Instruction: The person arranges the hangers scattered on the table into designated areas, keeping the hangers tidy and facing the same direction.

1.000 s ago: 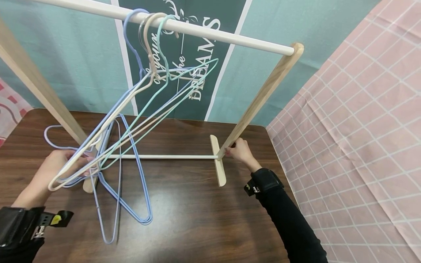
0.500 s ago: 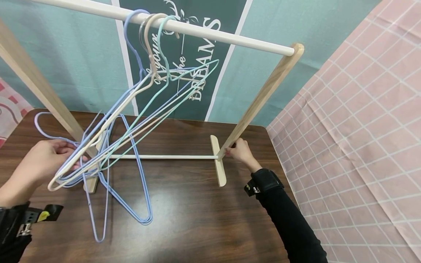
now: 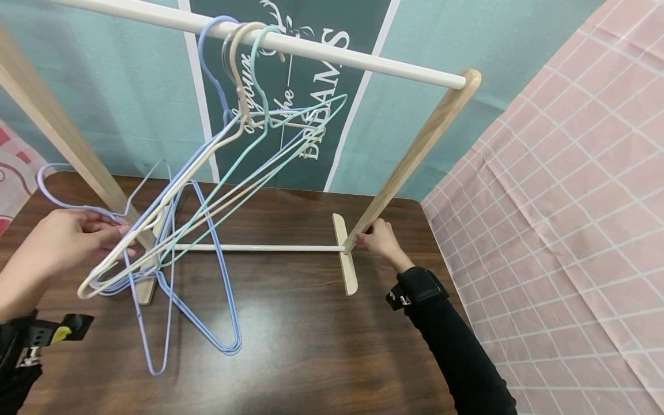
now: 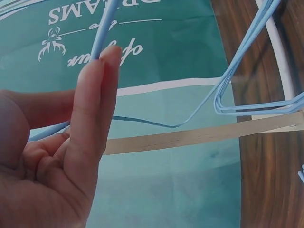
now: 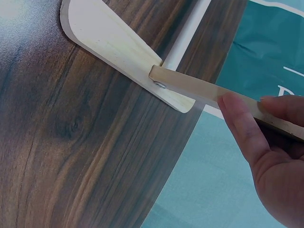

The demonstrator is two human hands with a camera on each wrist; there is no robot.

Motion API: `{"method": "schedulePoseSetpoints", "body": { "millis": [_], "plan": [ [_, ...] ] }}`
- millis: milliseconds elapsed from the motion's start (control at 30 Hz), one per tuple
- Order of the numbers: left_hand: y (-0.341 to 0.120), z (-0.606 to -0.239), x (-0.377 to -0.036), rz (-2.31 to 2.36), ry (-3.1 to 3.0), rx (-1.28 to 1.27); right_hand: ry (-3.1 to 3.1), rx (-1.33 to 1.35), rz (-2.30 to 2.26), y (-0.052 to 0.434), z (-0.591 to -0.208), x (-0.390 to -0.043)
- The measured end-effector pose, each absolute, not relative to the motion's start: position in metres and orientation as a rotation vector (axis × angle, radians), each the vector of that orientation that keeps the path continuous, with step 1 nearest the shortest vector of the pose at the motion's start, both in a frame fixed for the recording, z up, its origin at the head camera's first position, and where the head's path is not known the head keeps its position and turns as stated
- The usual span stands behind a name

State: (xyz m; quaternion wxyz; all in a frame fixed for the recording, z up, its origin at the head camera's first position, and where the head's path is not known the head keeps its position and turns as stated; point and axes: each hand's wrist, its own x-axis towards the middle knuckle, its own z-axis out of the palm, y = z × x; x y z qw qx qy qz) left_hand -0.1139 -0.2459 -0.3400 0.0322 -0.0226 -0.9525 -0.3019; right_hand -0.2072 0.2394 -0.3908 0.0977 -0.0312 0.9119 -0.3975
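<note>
Over on the left edge of the dark wooden table (image 3: 321,346), the left hand (image 3: 67,242) has its fingers pinched on the neck of a pale blue wire hanger (image 3: 150,271), lifted off the tabletop. That hanger's hook arches up past the left wooden post (image 3: 57,129), and its long triangle dangles down with the tip low over the table. From the wrist view, a finger and thumb (image 4: 92,118) close on the blue wire, the rest of the fingers curled into the palm. Just right of that hand, a bunch of hangers (image 3: 244,144) in blue, cream and mint hooks over the white top rail (image 3: 332,49) and slants down toward the hand. Another blue hanger (image 3: 218,276) lies on the table below them. Moving right, the white lower bar (image 3: 259,248) runs to the rack's wooden foot (image 3: 344,253). At the right post (image 3: 410,153), the right hand (image 3: 381,239) grips the wood low down, fingers wrapped round it just above the foot.
</note>
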Motion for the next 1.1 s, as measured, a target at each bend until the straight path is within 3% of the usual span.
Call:
{"method": "schedulePoseSetpoints", "body": {
  "millis": [533, 867, 1100],
  "plan": [
    [-0.247, -0.338, -0.108, -0.895, -2.923, -0.032, 2.707, -0.097, -1.148, 0.239, -0.391, -0.207],
    [-0.239, -0.335, -0.097, -1.172, -2.849, -0.015, 2.698, -0.083, -1.133, 0.238, -0.389, -0.207],
    [-0.239, -0.325, -0.100, -0.944, -2.907, -0.020, 2.705, -0.086, -1.128, 0.238, -0.388, -0.206]
  ]
}}
